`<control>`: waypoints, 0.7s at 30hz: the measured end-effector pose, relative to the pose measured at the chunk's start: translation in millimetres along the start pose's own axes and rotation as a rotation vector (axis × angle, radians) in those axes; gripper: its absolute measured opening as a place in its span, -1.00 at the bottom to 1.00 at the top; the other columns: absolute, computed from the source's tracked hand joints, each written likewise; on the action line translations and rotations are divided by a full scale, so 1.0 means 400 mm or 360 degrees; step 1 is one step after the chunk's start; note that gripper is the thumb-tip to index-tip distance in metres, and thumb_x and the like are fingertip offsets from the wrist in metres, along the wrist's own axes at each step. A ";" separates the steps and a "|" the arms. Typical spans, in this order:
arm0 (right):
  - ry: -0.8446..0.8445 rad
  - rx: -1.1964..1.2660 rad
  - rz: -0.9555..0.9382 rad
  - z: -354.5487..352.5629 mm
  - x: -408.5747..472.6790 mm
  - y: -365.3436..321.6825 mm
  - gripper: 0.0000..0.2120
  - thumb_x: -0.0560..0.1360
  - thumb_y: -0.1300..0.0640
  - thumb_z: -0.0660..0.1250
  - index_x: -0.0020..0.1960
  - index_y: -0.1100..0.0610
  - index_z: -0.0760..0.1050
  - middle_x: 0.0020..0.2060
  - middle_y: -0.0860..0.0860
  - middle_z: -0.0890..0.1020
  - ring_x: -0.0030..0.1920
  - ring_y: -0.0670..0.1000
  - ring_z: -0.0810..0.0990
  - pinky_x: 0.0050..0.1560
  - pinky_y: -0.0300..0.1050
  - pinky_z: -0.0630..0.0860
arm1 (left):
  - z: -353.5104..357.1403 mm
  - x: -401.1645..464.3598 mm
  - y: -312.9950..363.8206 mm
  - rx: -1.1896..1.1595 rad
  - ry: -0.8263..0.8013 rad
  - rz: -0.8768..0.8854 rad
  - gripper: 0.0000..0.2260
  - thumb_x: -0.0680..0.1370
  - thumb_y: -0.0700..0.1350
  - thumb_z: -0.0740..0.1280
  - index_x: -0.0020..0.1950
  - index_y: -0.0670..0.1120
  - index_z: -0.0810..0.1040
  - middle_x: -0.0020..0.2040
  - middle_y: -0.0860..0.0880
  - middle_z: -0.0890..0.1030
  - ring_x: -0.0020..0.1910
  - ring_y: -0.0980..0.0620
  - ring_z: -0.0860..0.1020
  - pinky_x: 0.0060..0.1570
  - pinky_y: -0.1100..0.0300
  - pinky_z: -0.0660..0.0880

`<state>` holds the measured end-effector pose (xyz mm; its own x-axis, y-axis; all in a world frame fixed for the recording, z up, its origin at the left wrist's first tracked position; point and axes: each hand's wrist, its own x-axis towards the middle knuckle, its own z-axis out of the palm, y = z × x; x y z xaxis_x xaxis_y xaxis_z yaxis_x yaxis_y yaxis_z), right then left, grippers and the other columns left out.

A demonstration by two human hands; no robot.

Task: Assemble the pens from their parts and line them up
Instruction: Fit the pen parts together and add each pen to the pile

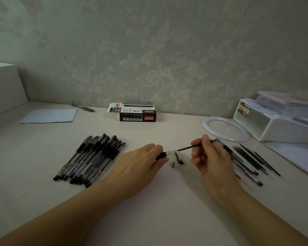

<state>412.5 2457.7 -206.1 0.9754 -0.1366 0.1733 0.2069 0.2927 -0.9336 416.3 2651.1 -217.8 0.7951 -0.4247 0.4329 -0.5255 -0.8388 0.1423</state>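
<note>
Feeding a refill [187, 148] into a pen barrel [164, 155] over the middle of the counter [149, 219], as seen from the head view. Left hand [140, 166] lying low, knuckles up, fingers curled round the dark grip end of the barrel, keeping the clear open mouth pointed right to take the refill. Right hand [210, 157] raised a little, thumb and forefinger pinching the thin black refill partway along, remaining fingers folded loosely under; refill tip just at or inside the barrel mouth, hard to tell which. Both forearms reaching in from the near edge, angled toward each other.

Between the hands, on the counter: a black cap [179, 158] and a small grey tip piece [173, 164], probably parked close for the steps after the refill. Toward the left side, finished pens [89, 158] lined up side by side, capped, slanting toward the far edge. Toward the right side, loose refills and barrels [251, 160] fanned out within easy reach of the right hand. Along the far edge, a pen box [136, 113] lying open; near the far right corner, a white ring [226, 128] beside a white organiser [277, 125].
</note>
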 end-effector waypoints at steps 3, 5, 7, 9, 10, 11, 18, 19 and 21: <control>-0.0024 0.0013 0.0007 0.001 0.001 0.001 -0.61 0.63 0.01 0.19 -0.27 0.07 0.65 -0.43 0.02 0.53 -0.42 -0.10 0.45 -0.37 -0.32 0.47 | -0.001 -0.001 -0.002 0.0013 0.0003 -0.0016 -0.68 0.58 0.23 -0.10 -0.06 0.05 0.30 -0.12 0.09 0.43 -0.27 0.06 0.45 -0.47 0.20 0.14; -0.0033 0.0009 0.0003 0.000 0.002 0.002 -0.61 0.63 0.01 0.19 -0.26 0.06 0.65 -0.43 0.03 0.53 -0.41 -0.10 0.45 -0.37 -0.32 0.47 | -0.002 -0.002 -0.002 0.0008 0.0007 -0.0018 -0.66 0.57 0.25 -0.13 -0.07 0.06 0.29 -0.13 0.09 0.43 -0.28 0.06 0.45 -0.48 0.21 0.13; -0.0031 0.0017 -0.0009 -0.002 0.003 0.003 -0.61 0.63 0.00 0.19 -0.26 0.06 0.65 -0.42 0.02 0.53 -0.41 -0.11 0.45 -0.36 -0.32 0.47 | -0.002 -0.001 -0.001 0.0001 0.0015 -0.0016 -0.68 0.58 0.24 -0.12 -0.08 0.06 0.27 -0.13 0.09 0.43 -0.28 0.05 0.45 -0.47 0.20 0.14; -0.0021 0.0039 -0.0021 -0.004 0.004 0.001 -0.61 0.63 0.00 0.19 -0.27 0.05 0.65 -0.43 0.02 0.53 -0.42 -0.11 0.44 -0.37 -0.32 0.46 | -0.002 -0.001 -0.001 0.0002 0.0018 -0.0019 -0.71 0.59 0.22 -0.09 -0.09 0.06 0.25 -0.13 0.08 0.43 -0.28 0.04 0.45 -0.47 0.19 0.15; -0.0014 0.0049 -0.0025 -0.005 0.005 0.000 -0.61 0.63 0.00 0.19 -0.27 0.05 0.65 -0.43 0.01 0.53 -0.42 -0.12 0.44 -0.37 -0.32 0.46 | -0.002 -0.001 -0.001 0.0004 0.0020 -0.0020 -0.72 0.60 0.21 -0.08 -0.09 0.07 0.25 -0.13 0.08 0.43 -0.27 0.04 0.46 -0.47 0.19 0.15; -0.0005 0.0058 -0.0028 -0.005 0.005 -0.001 -0.61 0.63 0.00 0.19 -0.27 0.06 0.65 -0.44 0.02 0.53 -0.42 -0.12 0.44 -0.37 -0.32 0.46 | -0.002 -0.001 -0.002 0.0006 0.0023 -0.0021 -0.72 0.60 0.21 -0.08 -0.08 0.06 0.26 -0.13 0.08 0.43 -0.27 0.04 0.46 -0.47 0.20 0.14; 0.0007 0.0044 -0.0061 -0.003 0.005 -0.002 -0.60 0.62 0.01 0.18 -0.29 0.04 0.65 -0.45 0.00 0.53 -0.44 -0.12 0.44 -0.37 -0.33 0.45 | 0.001 -0.002 -0.003 0.0016 0.0027 -0.0026 -0.70 0.60 0.22 -0.09 -0.08 0.06 0.28 -0.14 0.09 0.43 -0.28 0.05 0.45 -0.48 0.22 0.14; 0.0005 0.0039 -0.0064 -0.004 0.004 -0.003 -0.60 0.62 0.00 0.18 -0.29 0.04 0.65 -0.45 0.00 0.53 -0.43 -0.12 0.44 -0.37 -0.32 0.45 | 0.002 -0.003 -0.004 0.0013 0.0033 -0.0028 -0.70 0.60 0.22 -0.09 -0.08 0.06 0.28 -0.14 0.08 0.43 -0.28 0.05 0.45 -0.48 0.22 0.14; 0.0010 0.0027 -0.0068 -0.005 0.005 -0.004 -0.60 0.62 0.00 0.18 -0.28 0.04 0.65 -0.44 0.00 0.53 -0.43 -0.12 0.44 -0.36 -0.32 0.46 | 0.002 -0.002 -0.004 0.0020 0.0034 -0.0035 -0.69 0.60 0.22 -0.08 -0.07 0.05 0.29 -0.13 0.08 0.44 -0.27 0.04 0.46 -0.47 0.20 0.15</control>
<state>413.9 2455.3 -204.9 0.9651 -0.1551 0.2111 0.2498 0.3025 -0.9198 416.8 2652.7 -219.3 0.7999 -0.3988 0.4485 -0.5038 -0.8523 0.1407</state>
